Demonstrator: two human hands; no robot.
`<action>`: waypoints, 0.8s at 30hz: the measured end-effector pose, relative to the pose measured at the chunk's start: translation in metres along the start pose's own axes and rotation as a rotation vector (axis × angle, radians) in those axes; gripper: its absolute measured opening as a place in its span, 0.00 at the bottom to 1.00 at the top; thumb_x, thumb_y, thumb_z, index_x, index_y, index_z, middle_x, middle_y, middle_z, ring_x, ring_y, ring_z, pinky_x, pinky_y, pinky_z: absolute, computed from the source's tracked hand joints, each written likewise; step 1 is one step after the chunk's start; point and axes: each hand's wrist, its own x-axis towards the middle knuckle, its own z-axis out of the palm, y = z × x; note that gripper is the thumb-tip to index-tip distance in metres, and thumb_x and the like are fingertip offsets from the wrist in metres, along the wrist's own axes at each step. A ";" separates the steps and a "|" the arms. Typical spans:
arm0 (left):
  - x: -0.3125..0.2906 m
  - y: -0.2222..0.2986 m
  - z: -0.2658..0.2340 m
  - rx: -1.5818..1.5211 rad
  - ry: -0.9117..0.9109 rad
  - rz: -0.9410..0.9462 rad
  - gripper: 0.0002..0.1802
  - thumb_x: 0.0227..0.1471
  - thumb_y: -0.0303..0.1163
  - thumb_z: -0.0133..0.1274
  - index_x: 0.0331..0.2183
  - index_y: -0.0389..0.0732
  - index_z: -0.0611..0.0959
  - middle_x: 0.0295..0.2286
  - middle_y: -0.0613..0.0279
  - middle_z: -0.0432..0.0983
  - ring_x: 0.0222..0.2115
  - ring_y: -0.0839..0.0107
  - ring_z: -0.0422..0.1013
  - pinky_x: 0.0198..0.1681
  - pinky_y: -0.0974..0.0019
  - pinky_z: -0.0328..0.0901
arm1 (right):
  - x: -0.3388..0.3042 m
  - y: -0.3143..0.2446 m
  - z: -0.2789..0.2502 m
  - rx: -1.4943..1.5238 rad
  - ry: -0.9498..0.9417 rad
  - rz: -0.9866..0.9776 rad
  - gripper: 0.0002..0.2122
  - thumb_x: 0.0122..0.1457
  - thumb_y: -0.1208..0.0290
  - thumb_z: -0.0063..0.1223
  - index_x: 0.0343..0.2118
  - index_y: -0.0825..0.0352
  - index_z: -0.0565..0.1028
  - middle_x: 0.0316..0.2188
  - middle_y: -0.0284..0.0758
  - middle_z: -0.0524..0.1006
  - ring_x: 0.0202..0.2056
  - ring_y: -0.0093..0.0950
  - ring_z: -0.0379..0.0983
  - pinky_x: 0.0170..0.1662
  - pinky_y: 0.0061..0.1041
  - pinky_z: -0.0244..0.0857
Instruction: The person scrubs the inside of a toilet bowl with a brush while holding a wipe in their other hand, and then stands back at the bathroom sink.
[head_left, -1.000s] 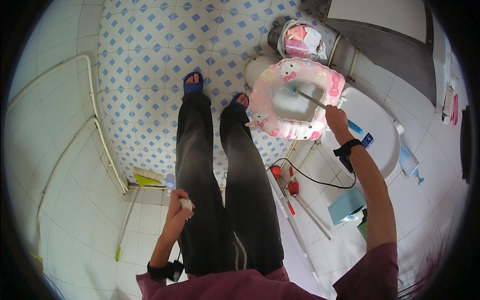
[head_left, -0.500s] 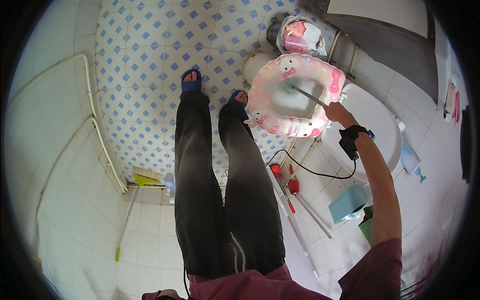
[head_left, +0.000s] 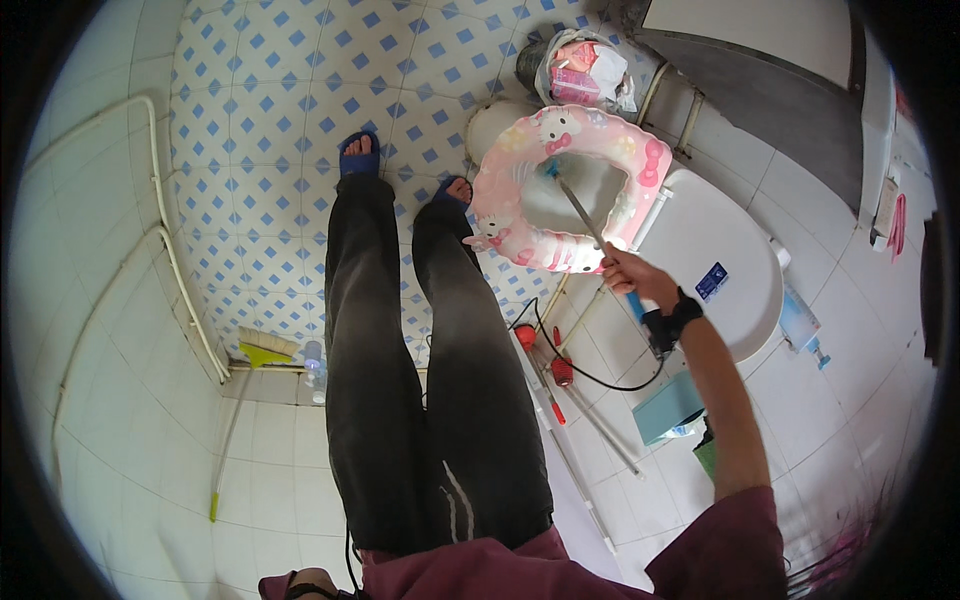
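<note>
Nearest, at the lower edge, only the left arm [head_left: 313, 578] shows; the left hand is out of the picture, so I cannot tell how it is set. My right hand [head_left: 637, 275] is clamped round the brush [head_left: 582, 212], fingers wrapped about the shaft just ahead of its blue grip. I'd keep that wrap firm, use short wrist strokes, and mind the black cable [head_left: 635, 388] so it doesn't snag. Farther out, the brush head sits within the opening of the pink ring [head_left: 600, 130], at the bowl [head_left: 550, 205]; whether the bristles touch, I can't judge. I'd steer the shaft clear of that soft rim. Against half a second ago, the hand has come back toward the body, away from the white lid [head_left: 730, 220], and the shaft runs steeper across the view.
</note>
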 end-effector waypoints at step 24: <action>-0.005 0.004 0.010 0.019 0.000 0.029 0.05 0.40 0.22 0.49 0.24 0.41 0.71 0.23 0.64 0.64 0.26 0.72 0.64 0.25 0.71 0.64 | 0.097 0.065 -0.024 -0.611 0.450 -0.451 0.15 0.60 0.63 0.25 0.28 0.68 0.64 0.07 0.32 0.61 0.07 0.26 0.58 0.09 0.25 0.52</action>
